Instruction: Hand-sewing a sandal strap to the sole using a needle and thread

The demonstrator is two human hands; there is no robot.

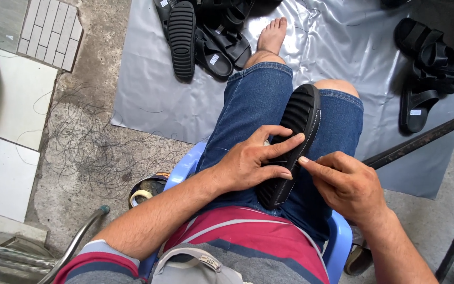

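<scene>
A crinkled silver plastic sheet covers the concrete floor ahead, with a heap of black sandals at its top edge and another cluster of black sandals on its right side. A tangle of thin dark threads lies on the bare concrete beside white floor tiles. A roll of tape sits near the blue plastic stool, and a dark metal bar slants across the right.
</scene>
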